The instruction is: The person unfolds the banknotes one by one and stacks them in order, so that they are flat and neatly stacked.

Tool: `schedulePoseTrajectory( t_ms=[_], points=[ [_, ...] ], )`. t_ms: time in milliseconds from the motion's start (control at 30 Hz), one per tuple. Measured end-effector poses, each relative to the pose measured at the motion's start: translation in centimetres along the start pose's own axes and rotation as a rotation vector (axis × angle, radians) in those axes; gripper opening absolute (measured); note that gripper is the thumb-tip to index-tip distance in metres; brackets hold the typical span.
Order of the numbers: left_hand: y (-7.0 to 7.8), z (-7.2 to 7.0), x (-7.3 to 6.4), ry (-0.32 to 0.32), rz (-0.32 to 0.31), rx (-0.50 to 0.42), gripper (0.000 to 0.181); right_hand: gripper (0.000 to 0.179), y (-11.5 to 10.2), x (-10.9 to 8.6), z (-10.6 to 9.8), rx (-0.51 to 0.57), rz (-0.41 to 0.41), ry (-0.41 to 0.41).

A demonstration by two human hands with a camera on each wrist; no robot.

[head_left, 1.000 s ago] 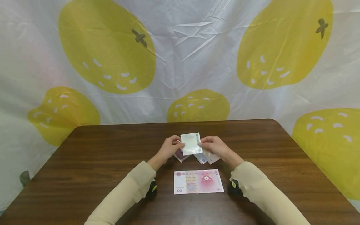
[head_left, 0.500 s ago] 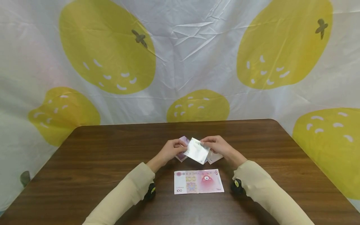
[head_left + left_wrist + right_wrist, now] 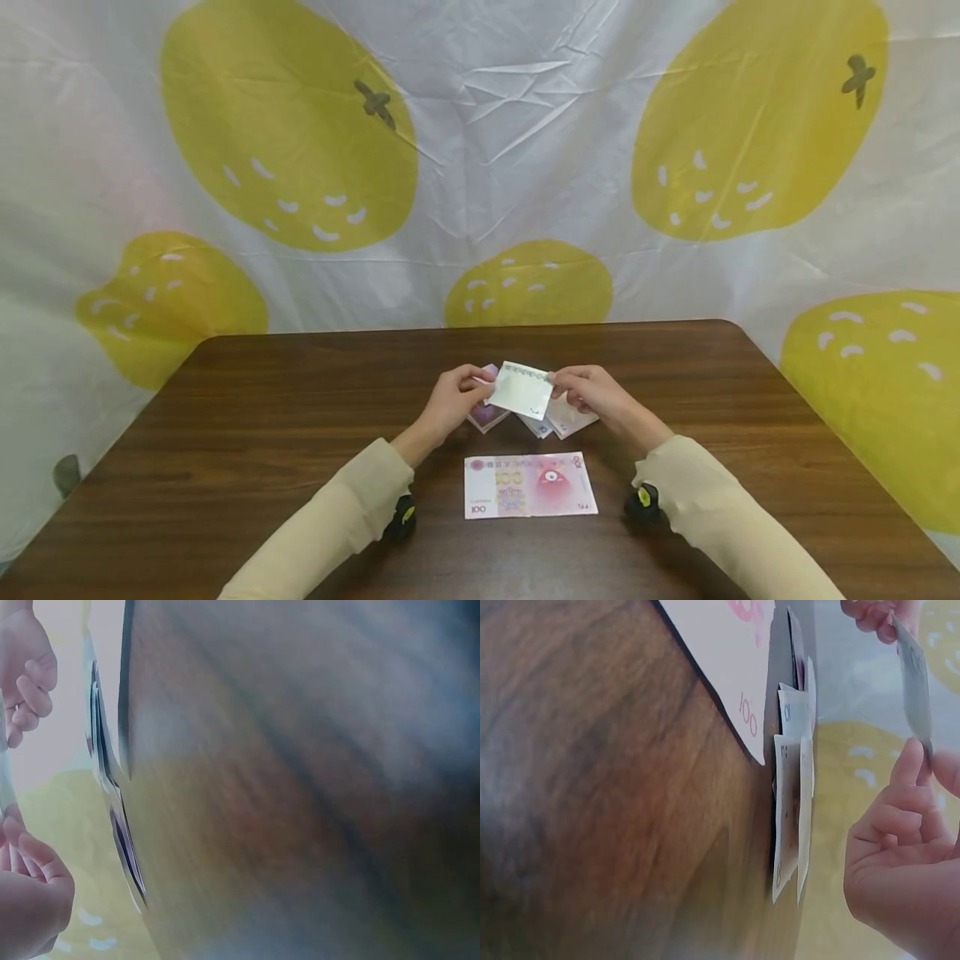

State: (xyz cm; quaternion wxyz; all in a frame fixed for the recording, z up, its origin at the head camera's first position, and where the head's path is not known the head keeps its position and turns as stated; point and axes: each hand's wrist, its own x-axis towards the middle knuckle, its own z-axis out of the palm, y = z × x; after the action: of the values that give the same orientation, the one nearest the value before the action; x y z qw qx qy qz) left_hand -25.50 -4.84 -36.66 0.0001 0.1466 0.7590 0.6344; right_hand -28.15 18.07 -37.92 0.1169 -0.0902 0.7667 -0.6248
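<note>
Between both hands, raised over the table, is a pale greenish folded banknote [image 3: 520, 390] with a row of dark print along its far edge. My left hand [image 3: 447, 402] pinches its left edge between thumb and fingers. At the upper right corner, my right hand [image 3: 600, 396] pinches it too. Beneath and behind it lie other folded banknotes: purple ones [image 3: 487, 416] at the left, a bluish one [image 3: 537, 428] in the middle and a pale one [image 3: 573, 421] at the right. The right wrist view shows the held banknote [image 3: 915, 686] nearly edge-on, stretched between the two hands.
A pink 100 banknote [image 3: 551, 504] lies flat and unfolded nearer me, between the forearms. Everything rests on a dark brown wooden table [image 3: 300, 433]. Behind its far edge hangs a white curtain [image 3: 517, 183] printed with yellow fruit.
The held banknote turned clockwise and dipped lower, then came partly back up and levelled. It is now slightly right of where it began. Both hands kept hold; the pink 100 banknote has not moved.
</note>
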Motion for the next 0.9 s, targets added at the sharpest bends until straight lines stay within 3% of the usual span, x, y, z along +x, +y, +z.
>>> schedulePoseTrajectory(
  t_ms=[167,400,633,767,900],
  points=[
    [0.3,0.0,-0.2,-0.012,0.031,-0.003,0.017,0.020,0.0,-0.2,-0.2,0.019,-0.010,-0.009],
    [0.8,0.2,-0.7,-0.048,0.123,0.091,0.032,0.015,-0.7,-0.7,0.3,0.065,-0.008,0.007],
    [-2.2,0.3,0.7,-0.098,0.115,0.165,0.036,0.015,-0.2,-0.3,0.4,0.060,-0.018,0.035],
    [-2.2,0.5,0.5,-0.193,0.102,0.238,0.048,0.018,-0.2,-0.2,0.4,0.060,-0.013,0.043],
    [-2.0,0.8,0.3,-0.223,0.122,0.299,0.054,0.019,-0.2,-0.3,0.3,0.049,-0.016,0.048]
  ],
)
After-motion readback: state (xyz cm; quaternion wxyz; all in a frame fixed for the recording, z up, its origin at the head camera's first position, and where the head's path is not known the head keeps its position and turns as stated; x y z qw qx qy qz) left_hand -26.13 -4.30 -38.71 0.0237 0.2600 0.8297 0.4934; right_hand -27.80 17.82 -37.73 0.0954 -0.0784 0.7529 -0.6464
